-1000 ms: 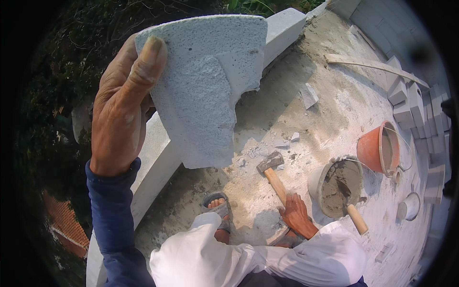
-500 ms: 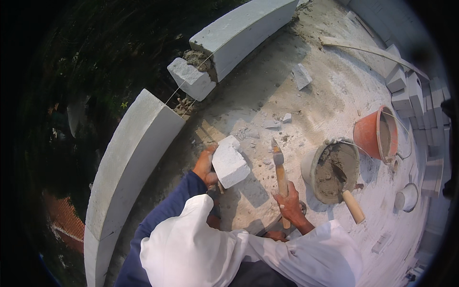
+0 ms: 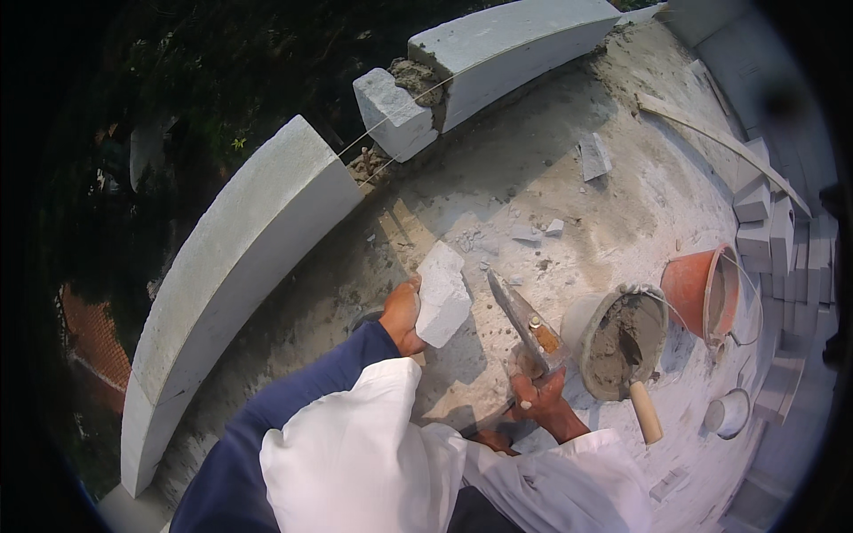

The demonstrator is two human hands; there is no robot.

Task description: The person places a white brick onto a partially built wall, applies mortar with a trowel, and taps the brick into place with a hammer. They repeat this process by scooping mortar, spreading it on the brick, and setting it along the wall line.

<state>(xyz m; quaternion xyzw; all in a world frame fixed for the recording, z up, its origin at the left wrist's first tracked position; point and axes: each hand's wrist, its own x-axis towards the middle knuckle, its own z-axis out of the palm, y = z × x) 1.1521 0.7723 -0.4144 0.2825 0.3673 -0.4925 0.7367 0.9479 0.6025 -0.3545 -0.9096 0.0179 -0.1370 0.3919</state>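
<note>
My left hand (image 3: 403, 316) is closed around the side of a rough, pale block piece (image 3: 443, 295), held above the floor. To the right, my right hand (image 3: 539, 396) grips a mason's hammer (image 3: 513, 308); its long metal head points up and left, and its handle is mostly hidden behind the head. The hammer and the block piece are apart. Ahead, a small block (image 3: 396, 114) sits in wet mortar (image 3: 416, 80) against the end of a long curved block wall (image 3: 511, 40). Another wall section (image 3: 244, 244) stands at the left, across a gap crossed by strings.
A mortar bucket (image 3: 582, 324) with a wooden-handled trowel (image 3: 647, 413) stands at right, beside an orange bucket (image 3: 684, 289) and a small pail (image 3: 727, 414). Stacked blocks (image 3: 771, 240) and a long strip (image 3: 702, 138) lie farther right. Block scraps (image 3: 593, 156) litter the floor. Greenery drops away beyond the wall.
The hammer has swung from upright to lengthwise, its head now tilted up-left. The block piece has been turned in my left hand. The view has shifted, moving the walls and buckets within it.
</note>
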